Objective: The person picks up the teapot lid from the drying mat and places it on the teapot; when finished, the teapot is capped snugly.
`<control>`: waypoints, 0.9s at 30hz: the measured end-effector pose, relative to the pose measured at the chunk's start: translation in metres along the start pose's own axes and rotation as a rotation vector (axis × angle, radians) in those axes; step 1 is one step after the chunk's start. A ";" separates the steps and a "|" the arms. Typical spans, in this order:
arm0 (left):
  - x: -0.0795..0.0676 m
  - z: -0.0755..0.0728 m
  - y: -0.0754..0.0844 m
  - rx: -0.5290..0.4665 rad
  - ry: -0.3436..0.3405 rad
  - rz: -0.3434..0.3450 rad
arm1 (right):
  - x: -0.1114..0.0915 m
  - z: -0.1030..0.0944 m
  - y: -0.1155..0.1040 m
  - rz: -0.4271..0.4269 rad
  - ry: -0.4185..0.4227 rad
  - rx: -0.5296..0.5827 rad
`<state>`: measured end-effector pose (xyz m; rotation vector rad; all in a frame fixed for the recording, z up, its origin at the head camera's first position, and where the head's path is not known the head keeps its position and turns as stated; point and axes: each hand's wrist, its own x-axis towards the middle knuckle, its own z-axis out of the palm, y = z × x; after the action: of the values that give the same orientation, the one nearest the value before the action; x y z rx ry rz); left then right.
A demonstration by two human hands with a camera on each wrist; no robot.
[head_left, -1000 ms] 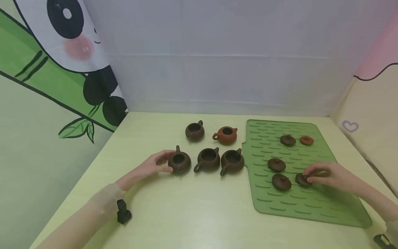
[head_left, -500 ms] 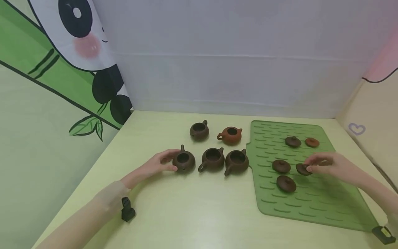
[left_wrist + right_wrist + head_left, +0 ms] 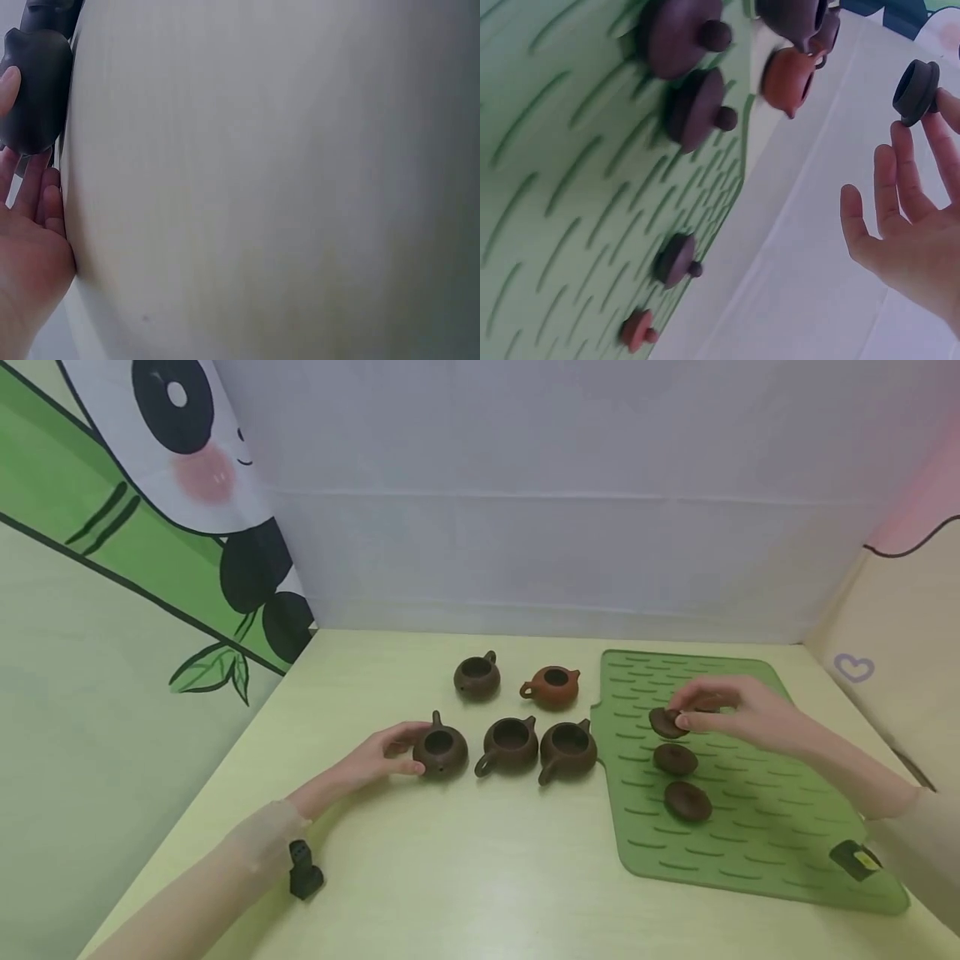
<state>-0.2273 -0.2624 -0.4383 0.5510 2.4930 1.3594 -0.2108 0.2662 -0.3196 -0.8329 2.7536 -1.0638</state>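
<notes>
In the head view my right hand [image 3: 738, 710] pinches a dark brown teapot lid [image 3: 667, 722] above the green mat [image 3: 787, 860]. The right wrist view shows this lid [image 3: 916, 91] held up between thumb and fingertips, its underside rim visible. My left hand [image 3: 382, 756] holds a dark lidless teapot [image 3: 440, 752] on the table, thumb and fingers round its side. That teapot [image 3: 37, 90] also appears at the left wrist view's edge. Two dark lidless teapots, a middle one [image 3: 510, 745] and a right one [image 3: 568, 750], stand beside it.
Behind them stand another dark teapot [image 3: 477, 678] and a reddish one [image 3: 553, 687]. Two dark lids, one nearer the back [image 3: 675, 760] and one in front [image 3: 687, 802], lie on the mat. Farther lids, dark [image 3: 676, 261] and reddish [image 3: 637, 330], show in the right wrist view.
My right hand has lifted the lid off the mat and carried it left and away from me. The left hand still holds its teapot in place. The head view has shifted slightly.
</notes>
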 end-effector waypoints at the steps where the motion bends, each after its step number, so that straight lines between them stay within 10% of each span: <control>1: 0.000 0.000 0.000 0.004 0.000 -0.001 | 0.002 0.000 -0.005 0.001 -0.004 0.000; 27: -0.015 -0.007 0.000 0.002 0.011 -0.002 | 0.070 0.042 -0.062 -0.168 -0.075 0.182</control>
<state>-0.2165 -0.2737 -0.4341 0.5432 2.5028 1.3630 -0.2309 0.1674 -0.3028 -1.0665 2.5156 -1.2617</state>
